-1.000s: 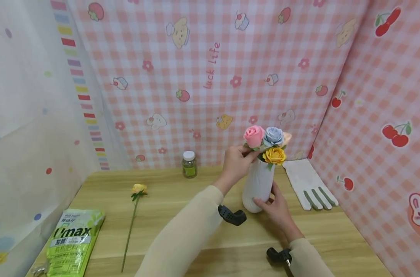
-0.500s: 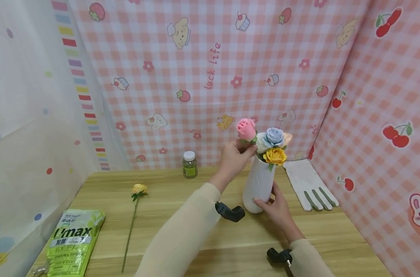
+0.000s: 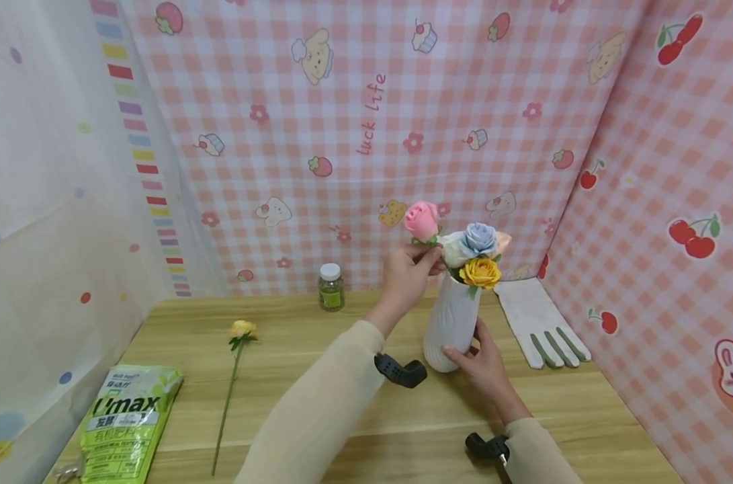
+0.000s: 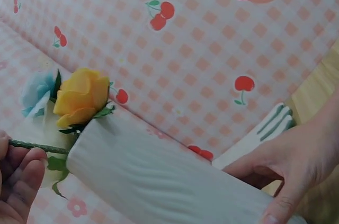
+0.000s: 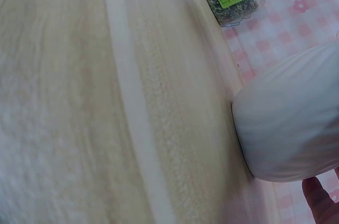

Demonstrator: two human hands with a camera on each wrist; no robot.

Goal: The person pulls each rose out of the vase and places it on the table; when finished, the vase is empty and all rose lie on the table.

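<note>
My left hand point(image 3: 405, 279) pinches the stem point(image 4: 37, 146) of a pink rose point(image 3: 422, 221) just under its bloom, at the left of the vase mouth. In the left wrist view that green stem runs into the mouth of the white ribbed vase point(image 3: 449, 329). A yellow rose point(image 3: 480, 273), a blue rose point(image 3: 478, 240), a white flower point(image 3: 454, 249) and a peach flower point(image 3: 502, 243) fill the vase. Low on the vase, my right hand point(image 3: 484, 370) holds its side, thumb in front. The vase stands on the table, and its base shows in the right wrist view point(image 5: 286, 123).
A yellow flower point(image 3: 243, 329) with a long stem lies on the wooden table point(image 3: 293, 363) to the left. Beyond it is a green Umax bag point(image 3: 130, 423). A small white-capped jar point(image 3: 330, 289) stands at the back. White gloves point(image 3: 541, 323) lie right of the vase.
The left hand has drawn the pink rose up and to the left, away from the other blooms. The right hand and the vase have stayed in place.
</note>
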